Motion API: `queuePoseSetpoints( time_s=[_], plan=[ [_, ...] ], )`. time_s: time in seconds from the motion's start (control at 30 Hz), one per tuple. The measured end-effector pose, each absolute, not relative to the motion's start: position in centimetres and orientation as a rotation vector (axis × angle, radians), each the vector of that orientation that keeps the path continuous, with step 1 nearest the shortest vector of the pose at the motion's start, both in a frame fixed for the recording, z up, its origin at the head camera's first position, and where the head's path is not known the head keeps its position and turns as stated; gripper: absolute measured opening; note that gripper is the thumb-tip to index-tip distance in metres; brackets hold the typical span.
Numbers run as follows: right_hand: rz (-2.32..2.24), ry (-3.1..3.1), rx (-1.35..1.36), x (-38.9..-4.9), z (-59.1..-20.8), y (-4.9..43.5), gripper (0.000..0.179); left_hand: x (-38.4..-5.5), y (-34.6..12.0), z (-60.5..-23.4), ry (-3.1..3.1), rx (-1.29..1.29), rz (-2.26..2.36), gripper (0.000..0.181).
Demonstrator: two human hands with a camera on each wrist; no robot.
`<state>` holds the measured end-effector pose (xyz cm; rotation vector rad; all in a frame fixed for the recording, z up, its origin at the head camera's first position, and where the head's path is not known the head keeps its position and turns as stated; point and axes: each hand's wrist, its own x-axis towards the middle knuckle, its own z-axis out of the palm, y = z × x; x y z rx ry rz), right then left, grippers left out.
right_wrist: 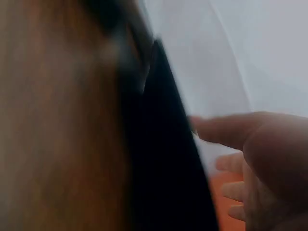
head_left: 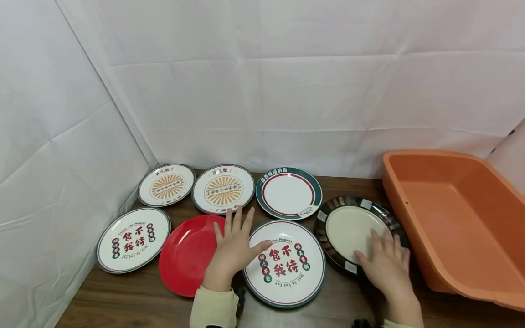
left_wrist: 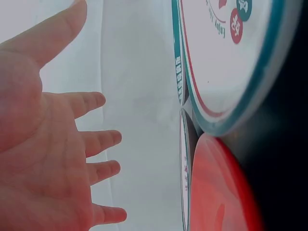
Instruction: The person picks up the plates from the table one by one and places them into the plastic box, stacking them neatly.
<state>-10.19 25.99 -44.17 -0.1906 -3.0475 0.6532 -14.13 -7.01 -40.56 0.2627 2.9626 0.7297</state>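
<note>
My left hand (head_left: 232, 253), fingers spread and holding nothing, hovers between the red plate (head_left: 186, 259) and a white plate with red lettering (head_left: 283, 291). In the left wrist view its palm (left_wrist: 43, 144) stands apart from both plates. To the right, my right hand (head_left: 387, 266) reaches over the front right of a cream plate with a dark patterned rim (head_left: 344, 228). Its fingers are loosely extended there, with the thumb over the cream centre. The right wrist view shows the thumb (right_wrist: 226, 129) right at the plate's dark edge (right_wrist: 166, 159).
Behind are two plates with yellow sunburst patterns, one left (head_left: 167, 184) and one nearer (head_left: 223, 189), and a green-rimmed plate (head_left: 289, 193). Another red-lettered plate (head_left: 133, 239) lies far left. An orange tub (head_left: 426, 237) stands at the right. White cloth (head_left: 262, 91) hangs behind the wooden table (head_left: 123, 296).
</note>
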Motion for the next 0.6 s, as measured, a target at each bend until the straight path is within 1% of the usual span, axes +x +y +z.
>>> queuePoseSetpoints(
  time_s=[0.1, 0.27, 0.43, 0.6],
  plan=[
    [0.815, -2.959, -0.403, -9.2, -45.0, 27.0, 0.078, -14.2, -7.0, -40.3, 2.951, 0.267, 0.735, 0.095],
    [1.01, -2.698, -0.695, -8.5, -45.8, 26.8, 0.075, -14.1, -7.0, -39.6, 2.939, 0.362, 0.821, 0.092],
    [1.116, -2.523, -0.847, -8.1, -46.2, 27.1, 0.067, -13.7, -7.0, -39.4, 2.909, 0.46, 0.902, 0.08],
    [1.273, -2.483, -0.898, -7.9, -46.3, 27.8, 0.068, -13.6, -7.1, -39.4, 2.904, 0.525, 0.93, 0.07]
  ],
)
